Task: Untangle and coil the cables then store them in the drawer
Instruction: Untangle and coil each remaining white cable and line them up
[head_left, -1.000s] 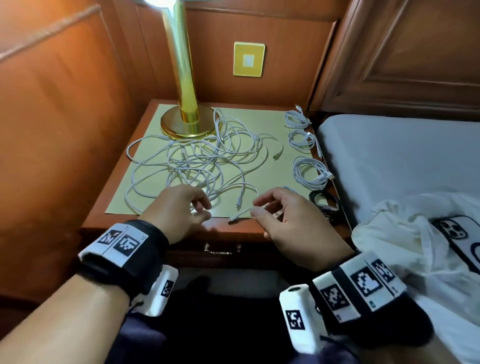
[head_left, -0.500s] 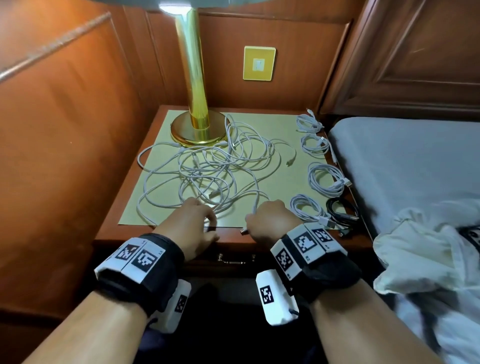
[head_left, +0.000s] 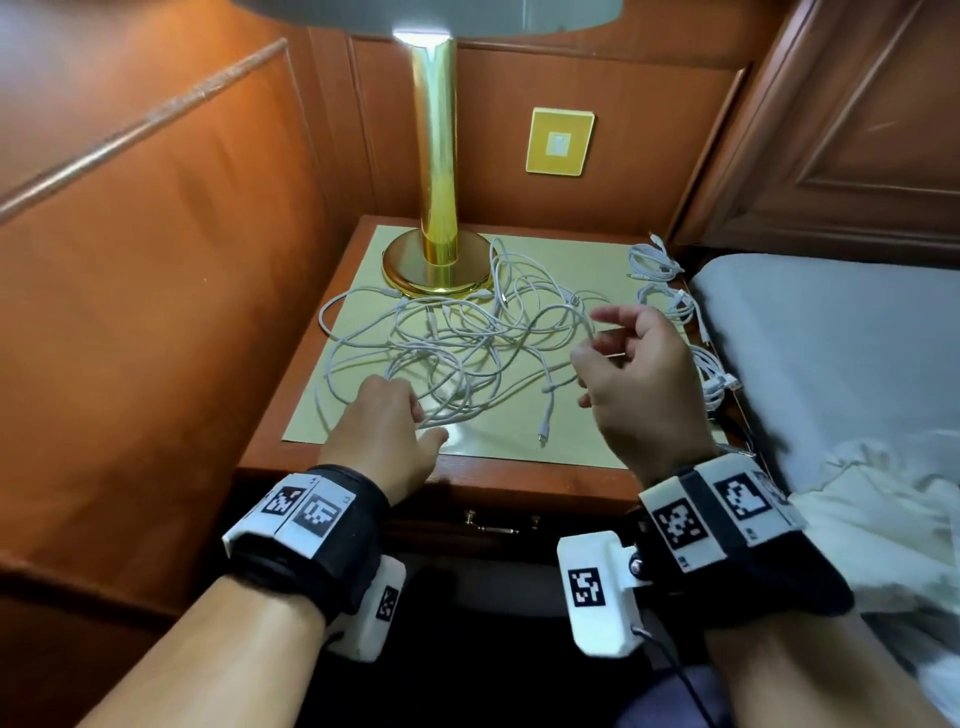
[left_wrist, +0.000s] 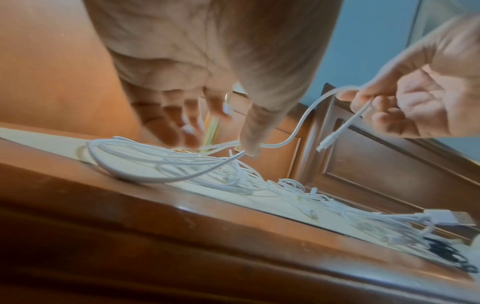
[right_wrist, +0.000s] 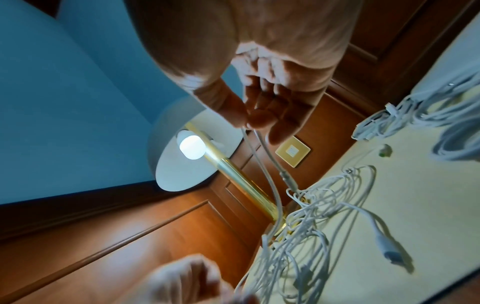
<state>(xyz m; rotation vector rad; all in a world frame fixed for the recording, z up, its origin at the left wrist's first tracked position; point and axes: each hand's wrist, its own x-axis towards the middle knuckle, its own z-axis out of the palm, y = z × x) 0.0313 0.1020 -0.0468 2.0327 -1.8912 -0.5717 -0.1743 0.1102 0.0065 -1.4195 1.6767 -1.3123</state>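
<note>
Tangle of thin white cables (head_left: 457, 353) on cream mat, beside brass lamp base (head_left: 436, 262). Right hand (head_left: 636, 374) raised, pinching one strand; left hand (head_left: 384, 431) on the tangle's near edge.

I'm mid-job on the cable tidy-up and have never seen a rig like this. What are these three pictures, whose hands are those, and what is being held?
There is no machine here: a person works with bare hands and wears cameras. The head view looks down from the head at a nightstand. The other two look along each wrist at the fingers.

On the nightstand stand a gold lamp and a loose white cable tangle. Several coiled cables lie along its right edge, by the bed. The drawer below looks closed.

The right hand is raised and pinches one white cable, whose plug end hangs free. The left hand reaches into the tangle, fingers fairly straight; whether it grips a strand is unclear.
</note>
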